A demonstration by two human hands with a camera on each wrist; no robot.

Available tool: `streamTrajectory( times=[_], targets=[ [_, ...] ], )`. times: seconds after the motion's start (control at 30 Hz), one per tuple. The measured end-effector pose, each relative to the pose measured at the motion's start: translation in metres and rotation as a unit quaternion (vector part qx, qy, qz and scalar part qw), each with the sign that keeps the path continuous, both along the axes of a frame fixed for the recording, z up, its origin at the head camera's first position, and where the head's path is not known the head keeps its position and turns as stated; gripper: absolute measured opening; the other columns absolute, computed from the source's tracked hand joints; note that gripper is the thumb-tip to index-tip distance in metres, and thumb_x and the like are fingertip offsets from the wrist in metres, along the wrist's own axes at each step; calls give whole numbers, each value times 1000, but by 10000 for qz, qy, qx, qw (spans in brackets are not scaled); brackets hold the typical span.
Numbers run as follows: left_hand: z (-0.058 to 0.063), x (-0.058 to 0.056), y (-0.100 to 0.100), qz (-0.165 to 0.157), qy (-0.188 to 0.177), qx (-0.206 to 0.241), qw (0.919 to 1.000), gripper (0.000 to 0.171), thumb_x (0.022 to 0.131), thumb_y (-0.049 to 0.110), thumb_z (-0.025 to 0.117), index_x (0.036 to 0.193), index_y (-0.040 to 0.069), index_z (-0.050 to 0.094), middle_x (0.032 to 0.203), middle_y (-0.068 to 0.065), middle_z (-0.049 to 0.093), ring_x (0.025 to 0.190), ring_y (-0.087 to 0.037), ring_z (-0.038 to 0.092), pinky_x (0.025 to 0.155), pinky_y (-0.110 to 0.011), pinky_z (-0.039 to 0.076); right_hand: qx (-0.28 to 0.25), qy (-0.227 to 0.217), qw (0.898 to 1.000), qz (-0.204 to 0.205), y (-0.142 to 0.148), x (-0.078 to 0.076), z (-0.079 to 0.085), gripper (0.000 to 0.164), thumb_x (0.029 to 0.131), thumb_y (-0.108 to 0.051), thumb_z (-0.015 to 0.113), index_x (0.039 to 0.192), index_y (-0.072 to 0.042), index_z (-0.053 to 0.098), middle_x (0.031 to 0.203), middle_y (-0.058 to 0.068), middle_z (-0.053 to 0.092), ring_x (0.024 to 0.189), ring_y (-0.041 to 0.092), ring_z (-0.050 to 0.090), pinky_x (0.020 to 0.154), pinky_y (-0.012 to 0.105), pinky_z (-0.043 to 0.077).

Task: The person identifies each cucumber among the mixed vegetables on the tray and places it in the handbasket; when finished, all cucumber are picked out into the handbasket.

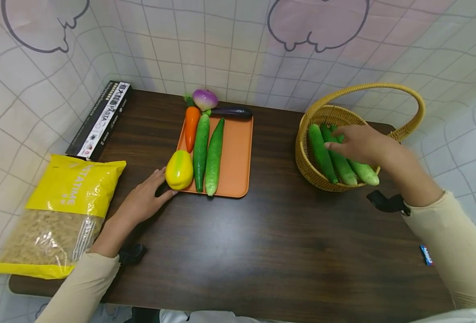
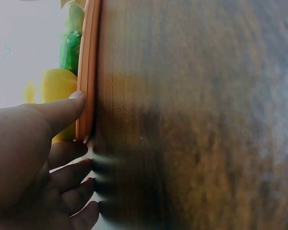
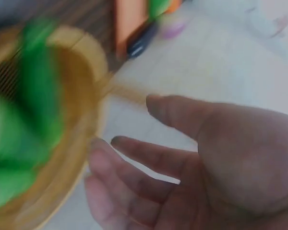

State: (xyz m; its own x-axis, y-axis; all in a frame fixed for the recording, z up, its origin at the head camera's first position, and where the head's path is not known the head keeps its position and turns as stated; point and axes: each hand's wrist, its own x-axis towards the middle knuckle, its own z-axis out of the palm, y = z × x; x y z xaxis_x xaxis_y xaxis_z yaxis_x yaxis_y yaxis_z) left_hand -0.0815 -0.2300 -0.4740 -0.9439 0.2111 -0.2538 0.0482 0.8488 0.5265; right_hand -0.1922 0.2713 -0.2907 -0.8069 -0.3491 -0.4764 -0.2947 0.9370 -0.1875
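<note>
My left hand (image 1: 143, 197) lies at the near left corner of the orange tray (image 1: 238, 166). Its thumb touches the tray's rim in the left wrist view, and the fingers extend loosely beside the corner. Closest to it on the tray is a rounded yellow fruit or vegetable (image 1: 179, 170) with a green streak. Two cucumbers (image 1: 201, 152) lie alongside, plus a carrot (image 1: 191, 128), an eggplant (image 1: 231, 112) and a purple-white turnip (image 1: 205, 99). Over the wicker basket (image 1: 316, 177) hovers my right hand (image 1: 361, 142), fingers apart and holding nothing. Green cucumbers (image 1: 320, 152) fill the basket, partly hidden by the hand.
A yellow pasta bag (image 1: 74, 215) and a black pasta box (image 1: 100, 119) lie at the table's left side. The basket's tall handle (image 1: 367, 86) arches behind my right hand. Near the right forearm is a small blue wrapper (image 1: 426, 255). Tiled-pattern walls surround the table.
</note>
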Motion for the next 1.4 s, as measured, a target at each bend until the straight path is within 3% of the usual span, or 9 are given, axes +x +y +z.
streamTrajectory(
  times=[0.17,0.3,0.43,0.63,0.87,1.0,1.17,1.4],
  targets=[
    [0,0,0,22,-25,-11,10000,75,100,44,60,160,13,27,164,-12,19,150,-35,15,114,-64,19,-640,-138,9975,273,-46,23,5,65,104,-47,48,152,-3,38,122,19,63,98,33,65,83,53,51],
    [1,0,1,38,-40,-12,10000,75,100,45,60,159,12,27,164,-12,19,150,-35,15,114,-63,18,-1166,-213,9925,304,-77,30,-5,67,104,-46,51,156,-10,31,116,10,64,87,23,63,78,45,51],
    [1,0,1,54,-58,-3,10000,75,100,44,60,159,12,28,164,-12,19,150,-35,15,114,-63,18,-1481,-351,9877,357,-102,24,-24,71,102,-46,53,159,-15,24,118,8,64,92,21,64,81,43,52],
    [-1,0,0,83,-90,-9,9999,75,100,45,60,159,13,27,165,-12,18,150,-34,14,114,-63,18,-1814,-441,9818,341,-142,13,-59,75,102,-47,53,161,-13,19,119,8,62,97,22,61,82,41,51],
    [-1,0,-1,60,-37,2,10000,75,100,44,60,159,13,28,165,-12,19,150,-35,14,114,-64,18,-2384,-617,9692,-27,-187,13,-105,81,102,-52,50,162,-14,11,144,19,47,127,30,50,98,47,47],
    [-1,-1,-1,42,-26,-4,10000,75,100,44,60,159,13,28,165,-12,19,150,-34,14,114,-63,18,-2592,-407,9643,-361,-209,13,-127,84,101,-53,51,162,-13,10,150,21,38,133,31,44,103,49,44],
    [-1,0,-1,48,-34,14,10000,75,100,44,61,159,12,28,165,-12,18,150,-34,14,114,-64,18,-2596,-56,9620,-840,-234,10,-144,84,101,-52,52,162,-14,10,148,22,35,115,29,50,90,43,49],
    [-3,0,-1,30,20,70,10000,75,100,45,60,159,13,28,165,-11,19,150,-34,14,114,-64,18,-2402,74,9631,-1215,-252,7,-153,83,100,-50,54,163,-21,8,138,22,36,85,27,53,68,36,48]
  ],
)
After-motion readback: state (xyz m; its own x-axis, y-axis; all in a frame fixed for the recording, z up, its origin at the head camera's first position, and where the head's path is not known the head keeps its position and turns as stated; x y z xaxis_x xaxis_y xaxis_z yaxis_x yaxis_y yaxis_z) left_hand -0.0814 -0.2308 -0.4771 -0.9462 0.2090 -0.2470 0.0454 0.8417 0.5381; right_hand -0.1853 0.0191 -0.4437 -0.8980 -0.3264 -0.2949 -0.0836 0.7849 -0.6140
